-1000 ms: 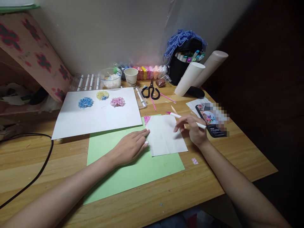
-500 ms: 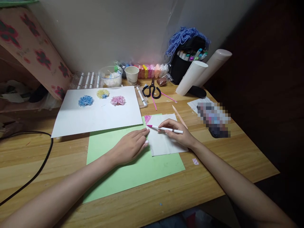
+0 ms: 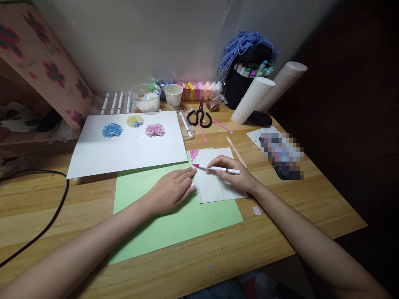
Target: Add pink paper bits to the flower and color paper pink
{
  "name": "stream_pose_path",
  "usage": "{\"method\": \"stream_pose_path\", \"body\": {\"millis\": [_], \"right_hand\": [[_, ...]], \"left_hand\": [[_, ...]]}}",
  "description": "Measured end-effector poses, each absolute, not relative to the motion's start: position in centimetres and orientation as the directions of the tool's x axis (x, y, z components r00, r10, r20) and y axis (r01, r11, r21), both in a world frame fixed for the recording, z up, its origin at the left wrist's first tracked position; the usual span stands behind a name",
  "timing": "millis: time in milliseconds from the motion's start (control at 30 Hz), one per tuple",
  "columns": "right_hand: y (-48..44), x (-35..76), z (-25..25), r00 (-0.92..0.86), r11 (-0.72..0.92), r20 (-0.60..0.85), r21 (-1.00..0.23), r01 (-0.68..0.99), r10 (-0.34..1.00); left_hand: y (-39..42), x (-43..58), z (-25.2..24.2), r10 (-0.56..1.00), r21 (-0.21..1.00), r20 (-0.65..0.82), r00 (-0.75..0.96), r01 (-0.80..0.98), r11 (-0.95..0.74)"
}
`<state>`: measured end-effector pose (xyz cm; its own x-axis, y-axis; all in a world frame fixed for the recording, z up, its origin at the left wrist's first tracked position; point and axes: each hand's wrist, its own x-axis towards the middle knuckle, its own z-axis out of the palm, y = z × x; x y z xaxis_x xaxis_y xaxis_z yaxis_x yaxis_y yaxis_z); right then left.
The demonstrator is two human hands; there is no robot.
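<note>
My right hand (image 3: 232, 172) is closed around a white marker (image 3: 215, 168) with a magenta tip end. That tip touches the left edge of a white tissue-like sheet (image 3: 218, 187), just below a patch of magenta strokes (image 3: 194, 155) in the sheet's upper left corner. Palm down, my left hand (image 3: 171, 191) rests on a green sheet of paper (image 3: 149, 232), its foremost fingertips at the white sheet's left edge. Between its thumb and bent forefinger a small white marker cap (image 3: 193, 185) pokes out, mostly hidden.
White cardboard (image 3: 131, 158) bearing blue, yellow and pink tufts lies at left. Behind are black scissors (image 3: 200, 118), a paper cup (image 3: 173, 96), a clear bowl (image 3: 145, 99) and a black marker holder (image 3: 238, 87). A wooden stick (image 3: 237, 153) and phone-like item (image 3: 282, 155) lie right.
The view has shifted very slightly. Both hands, the marker and the white sheet keep nearly the same places; no grip has changed.
</note>
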<state>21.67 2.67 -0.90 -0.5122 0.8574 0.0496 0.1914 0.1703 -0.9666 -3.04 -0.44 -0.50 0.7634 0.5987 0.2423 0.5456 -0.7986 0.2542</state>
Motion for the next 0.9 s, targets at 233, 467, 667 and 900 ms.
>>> {"method": "stream_pose_path", "body": {"millis": [233, 467, 667, 900], "right_hand": [[2.94, 22.07, -1.2, -0.477, 0.169, 0.057, -0.966, 0.197, 0.877], [3.27, 22.39, -1.42, -0.459, 0.166, 0.069, -0.971, 0.174, 0.886], [3.54, 22.51, -1.56, -0.443, 0.174, 0.082, -0.97, 0.169, 0.892], [3.6, 22.68, -1.53, -0.429, 0.176, 0.083, -0.968, 0.181, 0.899]], "left_hand": [[-0.42, -3.12, -0.7, 0.602, 0.268, 0.237, 0.762, 0.544, -0.795], [-0.42, -3.09, -0.65, 0.599, 0.25, 0.244, 0.762, 0.548, -0.798], [-0.42, -3.1, -0.72, 0.6, 0.251, 0.245, 0.762, 0.548, -0.798], [-0.42, -3.11, -0.73, 0.6, 0.252, 0.248, 0.76, 0.548, -0.798]]}}
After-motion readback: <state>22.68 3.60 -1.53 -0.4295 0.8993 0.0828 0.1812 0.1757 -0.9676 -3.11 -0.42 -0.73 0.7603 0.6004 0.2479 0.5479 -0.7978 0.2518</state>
